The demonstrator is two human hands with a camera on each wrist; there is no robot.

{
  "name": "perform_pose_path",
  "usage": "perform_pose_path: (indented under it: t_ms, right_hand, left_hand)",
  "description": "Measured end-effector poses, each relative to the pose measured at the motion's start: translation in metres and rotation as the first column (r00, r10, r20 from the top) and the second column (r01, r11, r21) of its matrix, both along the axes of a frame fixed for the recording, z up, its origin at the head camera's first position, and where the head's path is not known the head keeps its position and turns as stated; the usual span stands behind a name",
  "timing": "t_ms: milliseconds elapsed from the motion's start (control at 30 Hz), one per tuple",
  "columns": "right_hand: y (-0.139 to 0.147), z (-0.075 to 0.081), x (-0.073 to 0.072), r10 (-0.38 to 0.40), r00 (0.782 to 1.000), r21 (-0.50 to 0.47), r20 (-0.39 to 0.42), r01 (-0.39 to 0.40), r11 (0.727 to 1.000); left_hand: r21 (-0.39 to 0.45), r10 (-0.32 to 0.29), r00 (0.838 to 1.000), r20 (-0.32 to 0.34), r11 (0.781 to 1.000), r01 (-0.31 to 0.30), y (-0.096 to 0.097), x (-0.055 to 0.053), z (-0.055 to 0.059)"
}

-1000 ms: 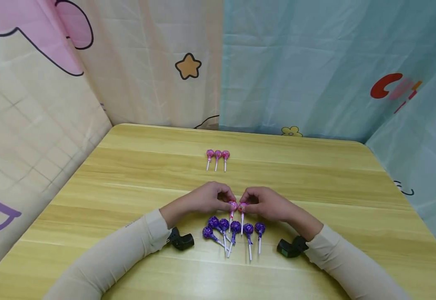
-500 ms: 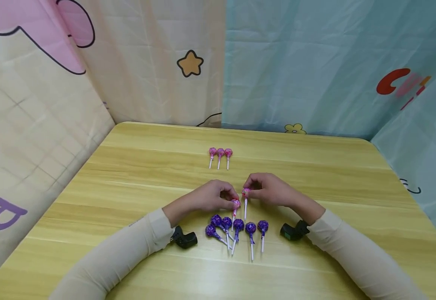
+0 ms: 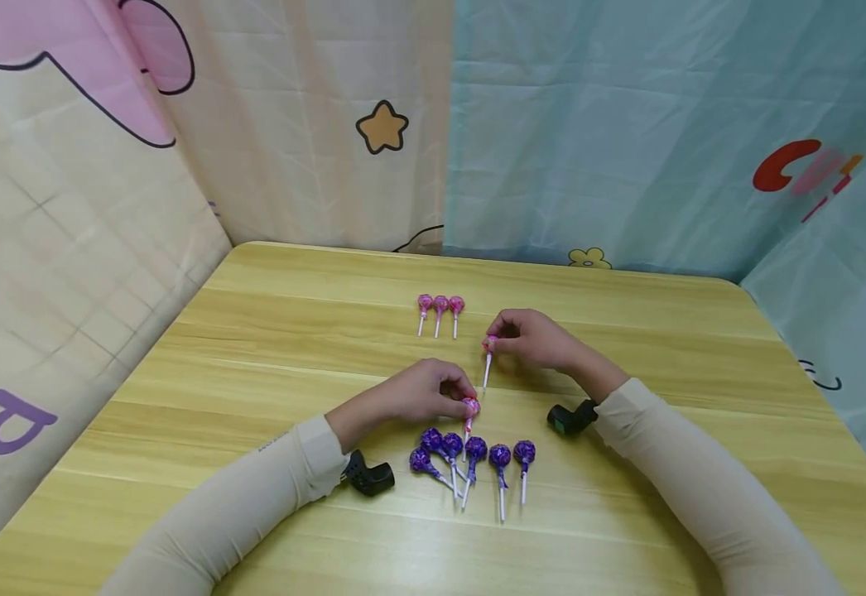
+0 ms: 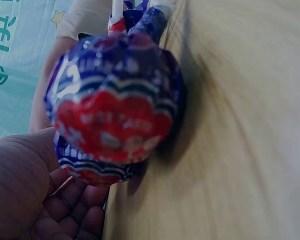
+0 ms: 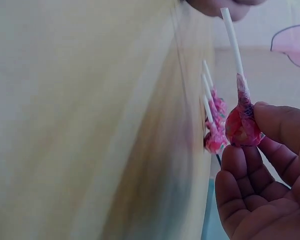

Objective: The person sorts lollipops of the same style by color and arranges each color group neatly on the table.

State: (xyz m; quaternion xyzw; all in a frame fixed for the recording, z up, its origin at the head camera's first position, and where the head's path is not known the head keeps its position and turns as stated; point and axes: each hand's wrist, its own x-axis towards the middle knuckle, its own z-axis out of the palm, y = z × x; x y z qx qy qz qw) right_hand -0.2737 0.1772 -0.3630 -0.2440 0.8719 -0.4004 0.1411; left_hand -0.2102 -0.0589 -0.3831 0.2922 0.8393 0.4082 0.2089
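Note:
My right hand [image 3: 533, 338] pinches a pink lollipop [image 5: 244, 125] by its wrapped head, the white stick pointing back toward me. In the right wrist view, thumb and fingers close on that candy. My left hand [image 3: 429, 391] holds a second pink lollipop [image 3: 470, 407] by the head, just beyond the purple ones. Several purple lollipops [image 3: 475, 449] lie in a loose, partly crossed cluster in front of me. One purple lollipop [image 4: 112, 110] fills the left wrist view and hides the left fingertips. Farther off, three pink lollipops [image 3: 441, 304] lie side by side in a row.
All of it is on a wood-grain table [image 3: 291, 331]. Printed curtains [image 3: 597, 124] stand behind the table's far edge and along both sides. Black wrist cameras [image 3: 573, 418] jut inward from the two sleeves.
The right hand has carried its pink lollipop away from the left hand, forward toward the far row. The left hand stays almost where it was, still holding its lollipop.

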Motion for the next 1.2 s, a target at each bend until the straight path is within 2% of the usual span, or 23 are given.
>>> perform_pose_path:
  t_ms: [333,567,900,1200]
  right_hand:
    - [-0.008,0.004,-0.029,-0.017,1.0,0.037,-0.015,0.017,0.999]
    - [-0.012,-0.002,-0.049,-0.009,0.999,0.059,-0.045,0.012,0.998]
    - [-0.016,-0.003,-0.079,-0.038,0.999,0.052,0.008,0.037,0.998]
    - [-0.019,-0.01,-0.089,-0.1,0.989,-0.012,0.112,0.102,0.995]
  left_hand:
    - [0.005,0.009,1.0,0.019,1.0,-0.009,0.001,0.001,-0.001]
    - [0.005,0.008,1.0,0.01,1.0,-0.008,0.001,0.002,-0.001]
    - [0.015,0.003,1.0,0.005,1.0,-0.003,0.001,0.001,0.0]
    - [0.016,0.002,1.0,0.009,1.0,-0.002,0.001,0.002,0.001]
